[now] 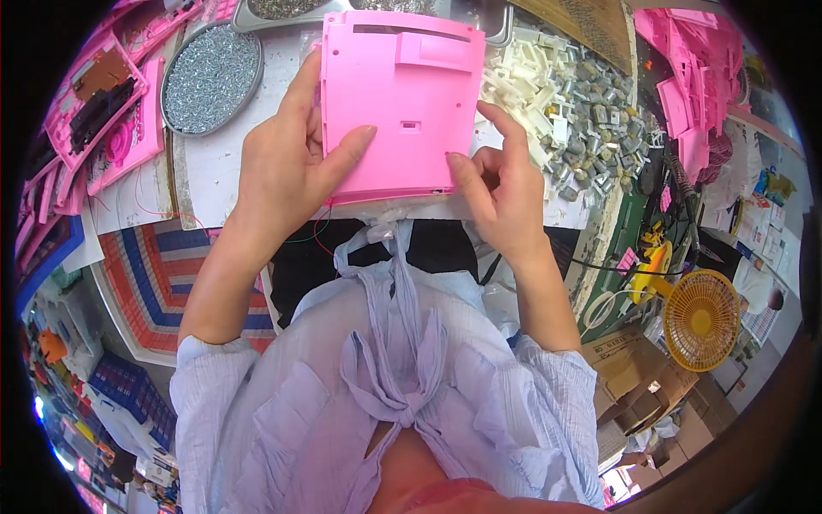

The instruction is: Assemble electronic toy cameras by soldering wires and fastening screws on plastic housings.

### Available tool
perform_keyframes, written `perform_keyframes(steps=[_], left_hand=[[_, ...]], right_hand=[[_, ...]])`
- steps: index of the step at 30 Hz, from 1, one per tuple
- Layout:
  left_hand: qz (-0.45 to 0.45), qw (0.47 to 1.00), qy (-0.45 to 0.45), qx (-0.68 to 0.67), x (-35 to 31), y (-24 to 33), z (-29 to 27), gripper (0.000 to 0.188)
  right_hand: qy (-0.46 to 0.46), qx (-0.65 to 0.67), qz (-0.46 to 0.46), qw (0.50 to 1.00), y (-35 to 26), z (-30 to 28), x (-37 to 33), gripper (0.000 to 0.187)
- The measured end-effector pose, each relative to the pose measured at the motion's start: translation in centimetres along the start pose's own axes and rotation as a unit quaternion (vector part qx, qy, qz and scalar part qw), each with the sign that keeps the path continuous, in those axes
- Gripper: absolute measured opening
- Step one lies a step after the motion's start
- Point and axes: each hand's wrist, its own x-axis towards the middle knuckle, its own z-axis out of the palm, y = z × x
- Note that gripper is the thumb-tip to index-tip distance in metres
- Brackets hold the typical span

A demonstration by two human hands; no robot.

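Observation:
A pink plastic casing, a squarish shell with a long slot along its far edge and a small rectangular hole, is held up between my hands at the near edge of the table. My left hand grips its left side, thumb flat on the face and the other fingers partly hidden behind. At the right edge, my right hand is closed around the lower corner, its thumb tip on the casing and the index finger bent along the side. Thin red and green wires hang below the casing's left corner.
A round tray of small screws stands at the far left, beside stacked pink parts. Piles of white plastic pieces and small metal motors lie on the right. More pink shells and a yellow fan are farther right.

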Motion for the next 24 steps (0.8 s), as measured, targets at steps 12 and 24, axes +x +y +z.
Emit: perform_keyframes(steps=[12,24], left_hand=[[-0.050,0.999,-0.003,0.015,-0.2,0.0,0.1,0.076],[-0.029,0.998,0.029,-0.044,-1.0,-0.5,1.0,0.068]], right_hand=[[-0.090,0.141,0.045,0.985,1.1,0.0,1.3,0.053],[-0.130,0.065,-0.007,0.989,0.8,-1.4,2.3,0.055]])
